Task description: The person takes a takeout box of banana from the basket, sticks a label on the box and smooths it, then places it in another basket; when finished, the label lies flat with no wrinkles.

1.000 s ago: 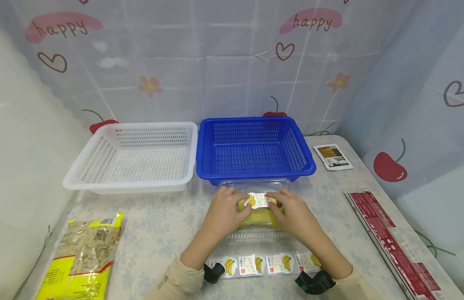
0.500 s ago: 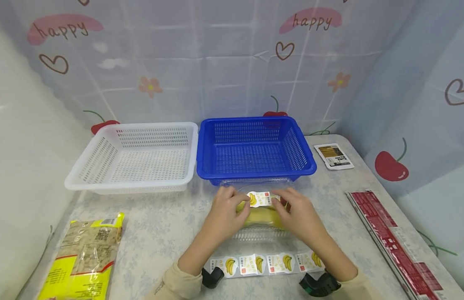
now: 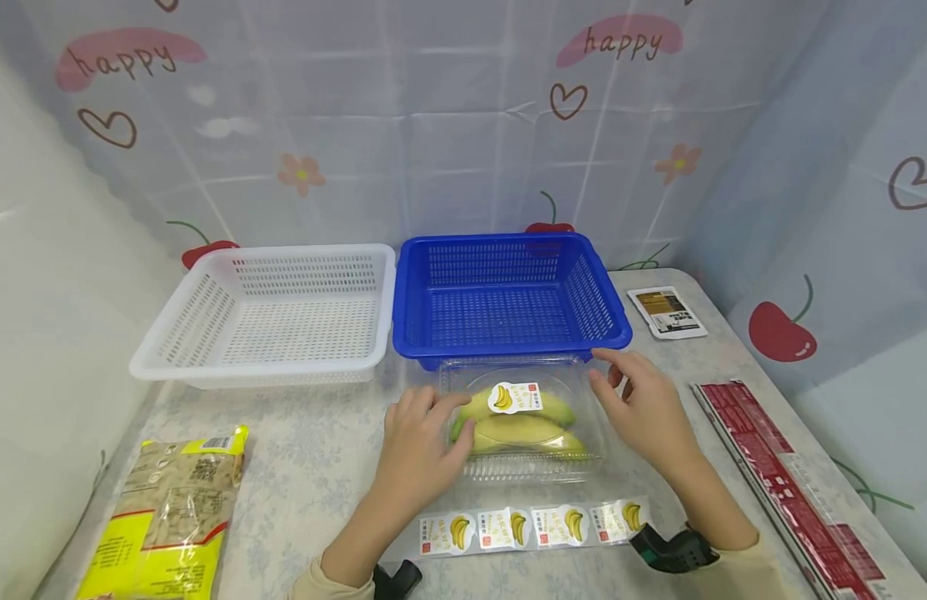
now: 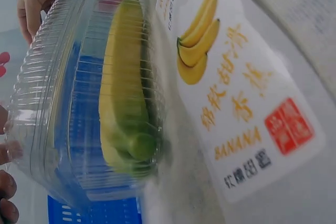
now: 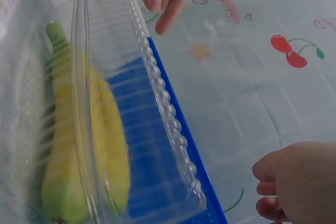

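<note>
A clear plastic clamshell box (image 3: 527, 471) stands closed on the table with bananas (image 3: 527, 435) inside. A white banana sticker (image 3: 516, 398) lies flat on its lid. My left hand (image 3: 422, 442) is at the box's left side, thumb and forefinger over its edge; I cannot tell if they touch it. Off the right side, apart from the box, my right hand (image 3: 651, 412) has loosely bent fingers and holds nothing. A strip of banana stickers (image 3: 534, 528) lies in front of the box; one sticker (image 4: 231, 87) fills much of the left wrist view.
Behind the box stands a blue basket (image 3: 508, 321), with a white basket (image 3: 283, 329) to its left. A yellow food bag (image 3: 178, 508) lies at left. Red-and-clear packaging (image 3: 786, 492) lies along the right edge, and a small white packet (image 3: 666, 313) lies at back right.
Both hands held the sticker's ends over the lid before. They have now let go and moved apart, left hand to the left and right hand to the right; the sticker stays on the lid.
</note>
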A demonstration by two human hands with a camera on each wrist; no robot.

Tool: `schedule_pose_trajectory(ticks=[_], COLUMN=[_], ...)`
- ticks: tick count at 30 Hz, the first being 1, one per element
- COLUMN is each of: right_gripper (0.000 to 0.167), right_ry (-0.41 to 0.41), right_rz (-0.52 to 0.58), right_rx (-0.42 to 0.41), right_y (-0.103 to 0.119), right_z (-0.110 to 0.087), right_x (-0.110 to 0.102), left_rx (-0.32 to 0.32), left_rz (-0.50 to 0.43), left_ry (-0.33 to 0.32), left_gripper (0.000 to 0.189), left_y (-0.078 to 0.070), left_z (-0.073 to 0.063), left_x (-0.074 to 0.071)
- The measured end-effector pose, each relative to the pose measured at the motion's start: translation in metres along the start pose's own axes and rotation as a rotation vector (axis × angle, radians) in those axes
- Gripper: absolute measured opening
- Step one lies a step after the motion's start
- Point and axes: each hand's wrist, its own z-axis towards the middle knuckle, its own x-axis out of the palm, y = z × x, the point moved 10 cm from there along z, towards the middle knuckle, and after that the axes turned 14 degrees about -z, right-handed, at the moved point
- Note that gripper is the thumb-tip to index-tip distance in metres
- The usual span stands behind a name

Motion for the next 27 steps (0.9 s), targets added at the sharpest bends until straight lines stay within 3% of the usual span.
schedule_pose_trajectory(ticks=[7,14,21,27], right_gripper=[0.047,0.073,0.089,0.096], right_ry=[0.072,0.222,0.338,0.423], right_rz=[-0.088,-0.133,-0.116,-0.049], right_rx=[0.116,0.215,0.217,0.195], right_y=[-0.040,-0.077,-0.088,-0.091], right_z=[0.020,0.041,0.062,0.075], right_x=[0.004,0.025,0.046,0.065], left_rx=[-0.153,-0.288,-0.401,-0.454], left_rz=[0.011,-0.048,-0.153,-0.220], left_ry=[0.069,0.173,0.292,0.345], left_gripper=[0.043,0.062,0.073,0.075], left_y=[0.023,0.042,0.054,0.056], left_z=[-0.018,-0.032,-0.037,-0.041], left_x=[-0.005,0.004,0.019,0.027])
